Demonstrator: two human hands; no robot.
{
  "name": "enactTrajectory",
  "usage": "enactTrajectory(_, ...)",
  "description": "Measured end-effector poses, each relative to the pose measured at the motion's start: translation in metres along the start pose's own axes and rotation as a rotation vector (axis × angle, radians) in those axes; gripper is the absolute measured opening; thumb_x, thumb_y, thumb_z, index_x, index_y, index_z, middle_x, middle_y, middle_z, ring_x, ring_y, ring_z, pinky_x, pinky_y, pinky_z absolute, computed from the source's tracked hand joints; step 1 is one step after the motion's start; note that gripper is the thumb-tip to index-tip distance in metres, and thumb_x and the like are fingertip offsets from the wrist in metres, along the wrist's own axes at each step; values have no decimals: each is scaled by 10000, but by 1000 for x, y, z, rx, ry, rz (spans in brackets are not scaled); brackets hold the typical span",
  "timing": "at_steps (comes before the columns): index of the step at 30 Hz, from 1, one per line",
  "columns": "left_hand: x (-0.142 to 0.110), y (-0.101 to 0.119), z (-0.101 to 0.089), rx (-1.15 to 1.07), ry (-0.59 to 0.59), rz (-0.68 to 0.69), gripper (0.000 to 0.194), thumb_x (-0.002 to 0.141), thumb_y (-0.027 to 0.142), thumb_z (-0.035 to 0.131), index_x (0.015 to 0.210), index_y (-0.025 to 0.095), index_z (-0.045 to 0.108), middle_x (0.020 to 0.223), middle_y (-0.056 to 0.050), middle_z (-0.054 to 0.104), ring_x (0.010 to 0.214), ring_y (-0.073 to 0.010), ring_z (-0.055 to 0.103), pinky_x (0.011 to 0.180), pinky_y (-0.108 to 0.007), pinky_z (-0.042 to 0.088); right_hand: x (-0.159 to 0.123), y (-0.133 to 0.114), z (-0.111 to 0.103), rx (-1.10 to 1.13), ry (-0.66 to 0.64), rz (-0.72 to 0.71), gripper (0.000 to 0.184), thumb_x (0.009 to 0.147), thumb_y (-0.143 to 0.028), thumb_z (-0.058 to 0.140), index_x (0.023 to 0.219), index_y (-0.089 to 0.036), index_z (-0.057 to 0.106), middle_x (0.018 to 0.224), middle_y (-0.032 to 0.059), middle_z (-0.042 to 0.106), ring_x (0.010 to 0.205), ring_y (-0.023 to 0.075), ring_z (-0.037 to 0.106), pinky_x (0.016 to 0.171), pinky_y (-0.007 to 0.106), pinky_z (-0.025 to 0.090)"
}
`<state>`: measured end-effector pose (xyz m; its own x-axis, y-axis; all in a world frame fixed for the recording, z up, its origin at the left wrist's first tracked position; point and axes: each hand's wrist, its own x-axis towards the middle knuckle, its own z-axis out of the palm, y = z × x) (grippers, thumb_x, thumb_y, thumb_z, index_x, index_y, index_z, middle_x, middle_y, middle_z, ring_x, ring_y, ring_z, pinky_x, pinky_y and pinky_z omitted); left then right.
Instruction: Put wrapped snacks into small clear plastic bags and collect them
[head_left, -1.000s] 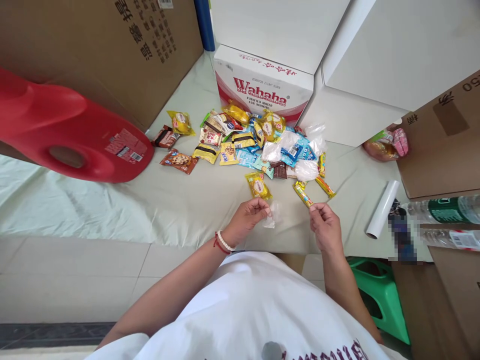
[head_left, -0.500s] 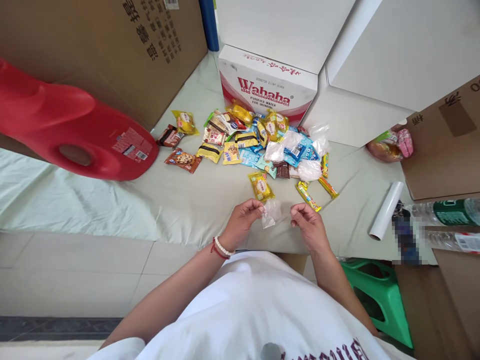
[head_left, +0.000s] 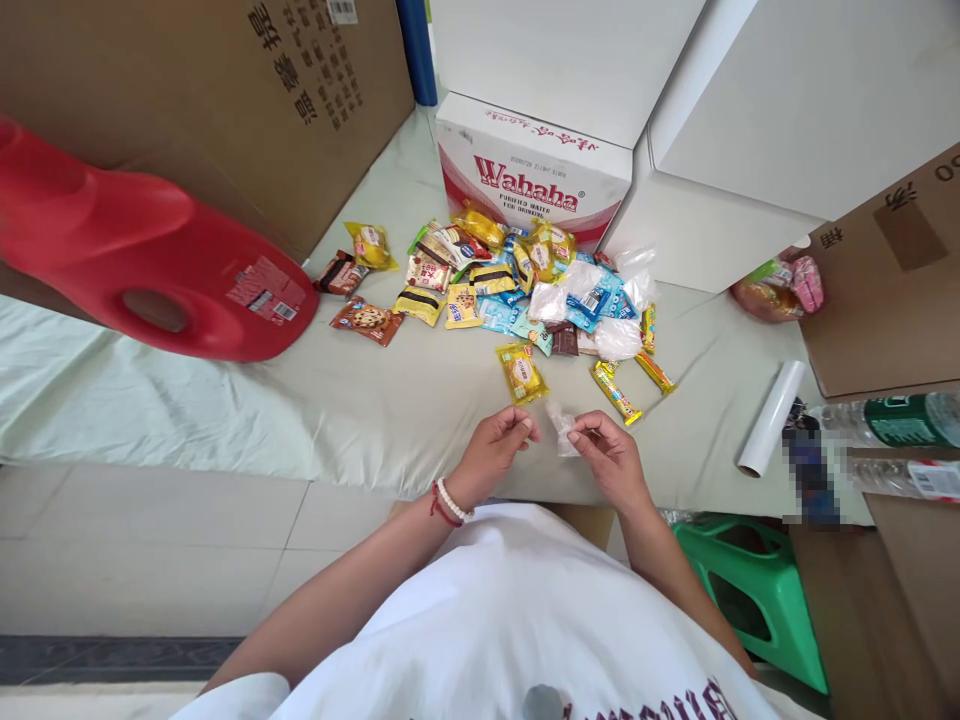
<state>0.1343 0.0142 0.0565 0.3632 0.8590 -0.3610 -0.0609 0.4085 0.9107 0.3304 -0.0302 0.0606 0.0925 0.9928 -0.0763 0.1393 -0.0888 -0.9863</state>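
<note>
A small, crumpled clear plastic bag (head_left: pixel 564 436) is pinched between the thumb and fingers of my right hand (head_left: pixel 609 458), above the near part of the cloth-covered table. Just left of it, apart from the bag, my left hand (head_left: pixel 496 452) has its fingers curled in against the thumb, and nothing shows in them. A yellow-wrapped snack cake (head_left: pixel 521 372) lies just beyond my left hand. Two thin yellow snack bars (head_left: pixel 616 392) lie past my right hand. Farther back is a heap of wrapped snacks (head_left: pixel 491 280) with other clear plastic bags (head_left: pixel 619 338) at its right side.
A Wahaha water carton (head_left: pixel 536 180) stands behind the heap. On the left lies a large red jug (head_left: pixel 180 260) by a brown carton (head_left: pixel 187 110). To the right are a white roll (head_left: pixel 772 418), plastic bottles (head_left: pixel 892 422) and a green stool (head_left: pixel 757 600) below the table edge.
The clear plastic bag has passed from my left hand to my right hand. My left fingers have come off it, and my right hand has moved slightly left.
</note>
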Motion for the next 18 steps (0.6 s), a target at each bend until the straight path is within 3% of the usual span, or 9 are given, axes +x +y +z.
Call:
enactTrajectory(4,2,-1,6,-334,-121,-266,493,801,667,690,866,179,669,933,-68,688,889,-207,653,779,-353,542,-9,-7,-3,-190,-140,-288,82,977,-281,626,993,-275,707,1110,64,716,1028,215,648,917,380,511)
enactTrajectory(8,8,-3,11,-424,-57,-211,410,644,462,892,811,183,641,828,-4,646,784,-156,614,758,-320,530,-21,-7,-2,-370,-245,-441,172,996,-205,557,1031,-285,705,1236,79,719,1091,228,655,932,421,527)
enactTrajectory(11,12,-3,10,-395,-9,-176,402,616,414,917,776,165,646,838,-2,656,785,-136,599,783,-307,520,-28,0,-6,-426,-235,-486,179,995,-175,552,1025,-277,696,1256,77,717,1089,219,657,924,412,533)
enactTrajectory(18,8,-6,14,-314,-23,-178,452,686,552,861,860,158,723,968,-64,709,933,-200,630,814,-335,518,-31,9,-14,-442,-249,-441,173,1008,-205,546,1023,-279,702,1269,82,713,1134,226,663,942,425,548)
